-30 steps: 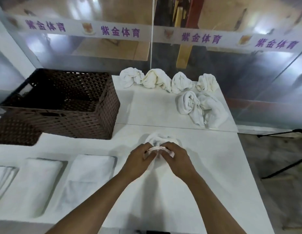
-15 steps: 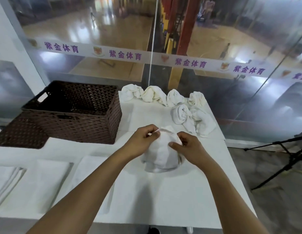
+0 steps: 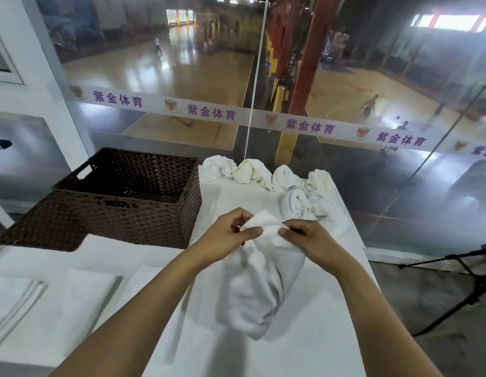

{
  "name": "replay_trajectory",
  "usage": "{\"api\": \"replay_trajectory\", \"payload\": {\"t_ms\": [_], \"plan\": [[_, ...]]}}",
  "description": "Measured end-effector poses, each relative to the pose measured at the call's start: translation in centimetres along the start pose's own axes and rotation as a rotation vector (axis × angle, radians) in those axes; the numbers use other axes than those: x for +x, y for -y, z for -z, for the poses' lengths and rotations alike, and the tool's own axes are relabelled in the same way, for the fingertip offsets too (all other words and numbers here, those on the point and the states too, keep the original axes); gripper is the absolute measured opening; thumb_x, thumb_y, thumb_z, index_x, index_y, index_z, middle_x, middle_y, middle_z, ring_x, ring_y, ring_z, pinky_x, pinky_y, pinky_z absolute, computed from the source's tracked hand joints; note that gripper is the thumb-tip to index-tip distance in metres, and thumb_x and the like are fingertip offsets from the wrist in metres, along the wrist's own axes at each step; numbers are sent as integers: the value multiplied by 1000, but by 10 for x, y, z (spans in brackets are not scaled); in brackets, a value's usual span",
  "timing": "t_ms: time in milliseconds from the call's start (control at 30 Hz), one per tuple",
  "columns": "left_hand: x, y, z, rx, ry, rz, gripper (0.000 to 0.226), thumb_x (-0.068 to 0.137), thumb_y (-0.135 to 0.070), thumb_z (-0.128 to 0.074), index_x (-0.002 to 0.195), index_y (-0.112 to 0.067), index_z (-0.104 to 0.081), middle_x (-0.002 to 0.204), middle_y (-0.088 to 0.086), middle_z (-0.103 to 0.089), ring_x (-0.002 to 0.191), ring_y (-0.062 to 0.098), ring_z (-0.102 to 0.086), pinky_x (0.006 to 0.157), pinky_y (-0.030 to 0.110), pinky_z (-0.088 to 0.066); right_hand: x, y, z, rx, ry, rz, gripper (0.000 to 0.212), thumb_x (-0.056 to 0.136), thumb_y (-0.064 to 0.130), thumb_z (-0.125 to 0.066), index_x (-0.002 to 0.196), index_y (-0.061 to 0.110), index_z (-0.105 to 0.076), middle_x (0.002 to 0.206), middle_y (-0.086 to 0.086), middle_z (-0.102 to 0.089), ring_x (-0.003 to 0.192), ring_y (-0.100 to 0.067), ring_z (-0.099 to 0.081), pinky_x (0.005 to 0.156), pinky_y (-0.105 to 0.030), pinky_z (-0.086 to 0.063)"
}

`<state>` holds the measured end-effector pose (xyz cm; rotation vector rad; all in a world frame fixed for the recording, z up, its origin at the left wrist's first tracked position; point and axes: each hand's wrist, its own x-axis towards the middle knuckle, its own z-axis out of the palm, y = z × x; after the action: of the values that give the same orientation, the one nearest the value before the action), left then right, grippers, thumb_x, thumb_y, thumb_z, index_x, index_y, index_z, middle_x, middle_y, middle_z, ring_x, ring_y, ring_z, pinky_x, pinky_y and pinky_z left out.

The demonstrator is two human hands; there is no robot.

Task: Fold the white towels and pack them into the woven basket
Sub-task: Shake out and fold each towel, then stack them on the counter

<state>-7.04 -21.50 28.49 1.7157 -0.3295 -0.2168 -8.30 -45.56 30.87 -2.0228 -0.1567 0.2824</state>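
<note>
**Two hands lift one towel clear for unfolding**

Two hands hold the working towel (image 3: 259,289) by its top edge. The left hand (image 3: 225,236) pinches one part of that edge between thumb and fingers; the right hand (image 3: 308,239) pinches the part beside it. A second ago the same towel sat bunched on the table (image 3: 304,357) under both hands. It has since been raised and now hangs below the hands as a loose, crumpled bundle, its lower end near or on the table surface. This indicates that folding has not begun; the towel must first be spread flat.

Folded towels (image 3: 81,300) lie on the table to the left. Rolled towels (image 3: 266,175) wait at the far edge. The woven basket (image 3: 133,197) stands to the left of the hands, with no towel visible inside.
</note>
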Motion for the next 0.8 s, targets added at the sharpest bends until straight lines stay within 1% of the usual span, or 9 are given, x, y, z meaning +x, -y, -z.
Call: {"api": "replay_trajectory", "payload": {"t_ms": [100,267,367,467,533,600,667,733,800], "plan": [[10,-8,1,194,-111,-101,13,98,-25,-65,85,-20,-67,70,-12,-59,64,6,-48,64,25,-40,4,9,-2,33,-88,79,16,102,32,-62,100,25,-76,95,-3,-76,82,-17,-66,80,-32,-49],[17,-27,3,273,-139,-240,16,104,-34,-51,95,-24,-59,76,-8,-60,69,13,-53,66,34,-43,16,32,3,6,-154,162,14,96,37,-69,89,25,-73,90,-14,-71,76,-13,-59,74,-31,-46],[18,-42,0,280,-144,-300,14,103,-34,-55,100,-23,-62,84,-3,-66,80,20,-61,71,34,-48,22,47,5,-72,-149,239,13,95,34,-71,87,24,-74,83,-7,-70,74,-10,-60,72,-28,-46],[21,-50,6,195,-180,-217,20,89,-43,-73,98,-28,-64,85,-2,-71,77,17,-64,66,27,-48,27,59,11,-62,-290,327,26,100,31,-65,86,9,-70,83,-14,-63,71,-10,-53,69,-30,-43],[17,-38,16,276,-90,-112,37,75,-51,-83,103,-33,-67,94,-10,-74,85,6,-68,73,25,-55,28,66,22,45,-384,349,28,102,29,-62,90,5,-66,84,-17,-61,73,-11,-51,68,-30,-41],[9,-13,22,376,40,23,40,71,-49,-87,105,-37,-69,100,-19,-74,93,-1,-68,84,29,-58,30,70,38,81,-432,362,20,102,24,-62,90,9,-69,78,-4,-62,72,-6,-50,66,-21,-40],[1,15,31,399,89,136,36,71,-43,-88,102,-38,-70,99,-20,-73,92,-3,-68,86,29,-58,35,70,55,-11,-433,359,12,100,20,-66,93,20,-75,86,10,-68,72,2,-55,69,-11,-42],[-2,34,43,426,90,175,29,71,-42,-89,94,-37,-71,92,-24,-72,86,-8,-65,78,20,-54,41,64,70,-71,-456,329,13,98,21,-68,93,30,-76,92,14,-71,72,6,-59,69,-8,-44],[-2,41,60,486,53,186,23,74,-39,-88,76,-39,-65,75,-30,-66,71,-10,-60,63,12,-43,45,59,83,-57,-529,288,12,98,25,-68,92,26,-77,78,16,-69,62,1,-56,61,-13,-46]]}}
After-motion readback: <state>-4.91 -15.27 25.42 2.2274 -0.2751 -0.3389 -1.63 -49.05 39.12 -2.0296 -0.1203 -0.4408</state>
